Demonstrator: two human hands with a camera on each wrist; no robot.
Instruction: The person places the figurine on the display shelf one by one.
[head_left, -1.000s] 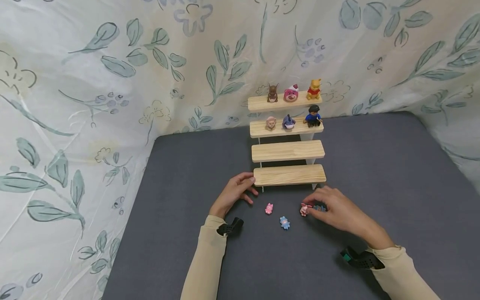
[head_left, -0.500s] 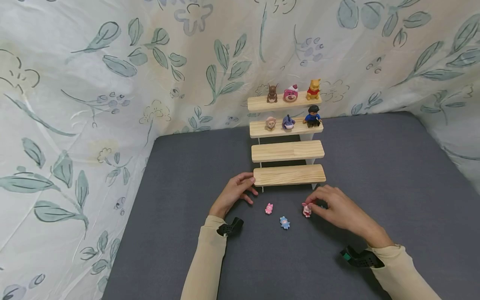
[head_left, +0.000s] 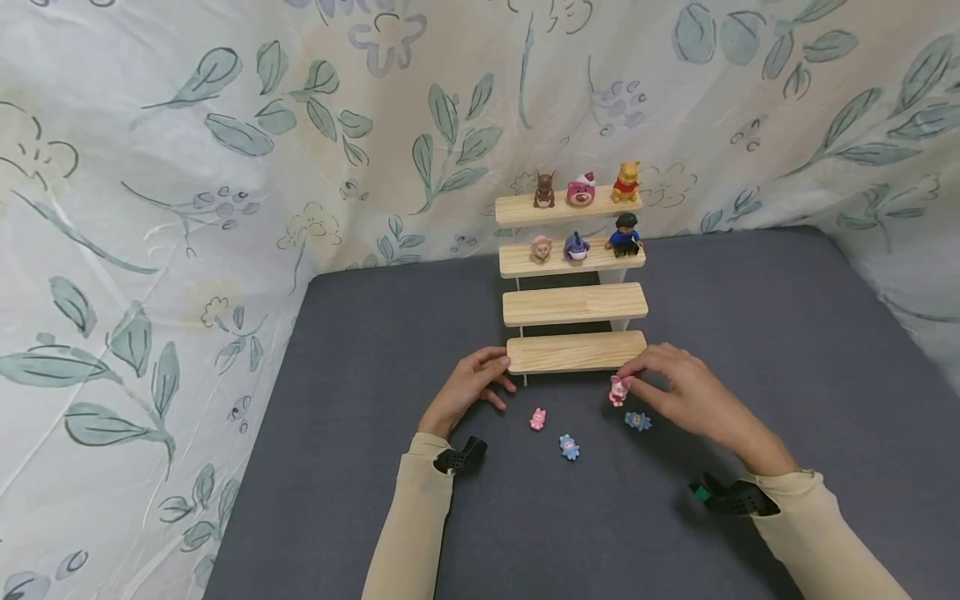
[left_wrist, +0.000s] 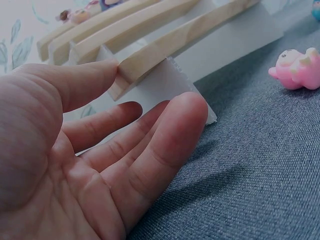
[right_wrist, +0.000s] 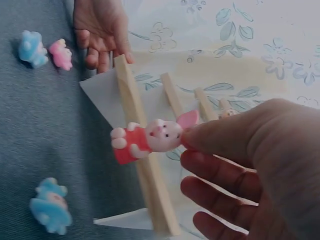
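- The right hand (head_left: 693,396) now pinches the pink pig figure (head_left: 618,390) between thumb and forefinger and holds it clear of the bench (head_left: 360,467). Half a second earlier the same figure stood on the bench under the fingertips.
- The lift has uncovered a small blue figure (head_left: 638,421), which lies on the bench just below the right hand.
- Judgement: the pick-up step is complete, and the figure is in transit toward the wooden step shelf (head_left: 573,304).
- In the right wrist view the pink pig figure (right_wrist: 150,139) hangs sideways from the fingertips (right_wrist: 215,140), held by the ear, in front of the lowest step (right_wrist: 145,175).
- The left hand (head_left: 468,387) has not moved. It holds nothing; its fingers are relaxed and straight, and its thumb tip touches the left end of the lowest step (left_wrist: 165,52).
- Two further figures lie on the bench between the hands: a pink one (head_left: 537,418) and a light blue one (head_left: 569,446), both apart from either hand.
- The two lower steps carry nothing.
- The second step from the top carries three figures, among them a dark-haired figure in blue (head_left: 625,233).
- The top step carries three figures, including a yellow bear (head_left: 626,182).
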